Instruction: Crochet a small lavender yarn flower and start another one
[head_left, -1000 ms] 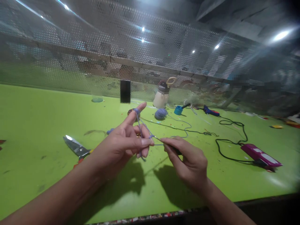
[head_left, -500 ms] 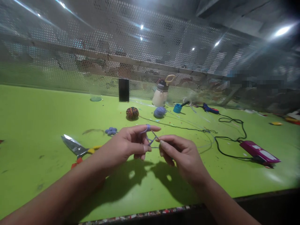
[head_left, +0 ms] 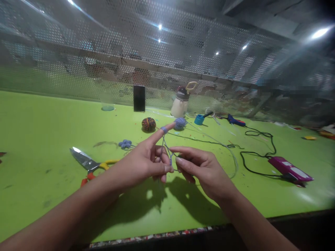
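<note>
Purple yarn (head_left: 162, 148) is wound round the raised index finger of my left hand (head_left: 146, 157) and runs down to its thumb and fingertips, which pinch it. Close by on the right, my right hand (head_left: 201, 167) is closed on a thin crochet hook (head_left: 172, 152), whose tip meets the strands between the hands. Beyond my left fingertip sits a purple yarn ball (head_left: 180, 123). A small purple crocheted flower (head_left: 125, 144) lies left of my left hand. Scissors (head_left: 87, 164) with red and yellow handles rest partly behind my left forearm.
Farther back are a multicoloured yarn ball (head_left: 148, 124), a phone (head_left: 139, 98) standing upright, a bottle (head_left: 180, 103) and a blue holder (head_left: 199, 119). A glue gun (head_left: 235, 120) and a magenta power strip (head_left: 289, 169) with black cable lie on the right of the green table (head_left: 39, 132).
My left index finger has risen and straightened, stretching the yarn upward. The hook and the pinched yarn are slightly lower, and a loose yarn end now hangs below my left hand.
</note>
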`<act>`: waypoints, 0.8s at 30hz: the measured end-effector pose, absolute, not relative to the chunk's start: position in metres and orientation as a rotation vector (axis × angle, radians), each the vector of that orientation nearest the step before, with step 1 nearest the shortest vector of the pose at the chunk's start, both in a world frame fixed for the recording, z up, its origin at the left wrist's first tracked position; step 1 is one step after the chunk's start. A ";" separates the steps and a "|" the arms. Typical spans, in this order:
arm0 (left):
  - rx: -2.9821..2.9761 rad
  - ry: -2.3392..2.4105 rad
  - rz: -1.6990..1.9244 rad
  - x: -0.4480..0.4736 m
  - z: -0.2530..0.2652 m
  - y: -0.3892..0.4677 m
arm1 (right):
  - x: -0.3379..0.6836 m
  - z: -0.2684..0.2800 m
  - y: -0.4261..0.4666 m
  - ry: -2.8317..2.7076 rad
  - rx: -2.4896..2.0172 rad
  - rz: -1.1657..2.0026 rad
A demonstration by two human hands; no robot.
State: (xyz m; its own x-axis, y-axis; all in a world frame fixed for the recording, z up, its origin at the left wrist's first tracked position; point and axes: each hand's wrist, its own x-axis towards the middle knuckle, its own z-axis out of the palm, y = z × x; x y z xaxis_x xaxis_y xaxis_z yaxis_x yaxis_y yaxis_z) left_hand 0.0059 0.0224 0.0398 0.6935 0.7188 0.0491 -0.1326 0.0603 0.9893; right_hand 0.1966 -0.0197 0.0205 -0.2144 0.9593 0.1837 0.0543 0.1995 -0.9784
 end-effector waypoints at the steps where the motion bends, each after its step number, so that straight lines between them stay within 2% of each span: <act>1: 1.372 0.546 0.714 0.006 0.040 0.023 | 0.197 0.022 -0.019 -1.506 -1.018 1.165; 24: 1.336 0.685 0.922 0.003 0.044 0.031 | 0.206 0.042 0.002 -1.499 -1.084 1.270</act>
State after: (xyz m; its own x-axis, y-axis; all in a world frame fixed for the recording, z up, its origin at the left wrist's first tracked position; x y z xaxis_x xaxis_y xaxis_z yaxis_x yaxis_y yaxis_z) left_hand 0.0032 0.0306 0.0440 0.4947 0.8643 0.0906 -0.1628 -0.0102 0.9866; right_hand 0.2061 0.0019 0.0419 -0.2447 0.9665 0.0781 0.0815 0.1007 -0.9916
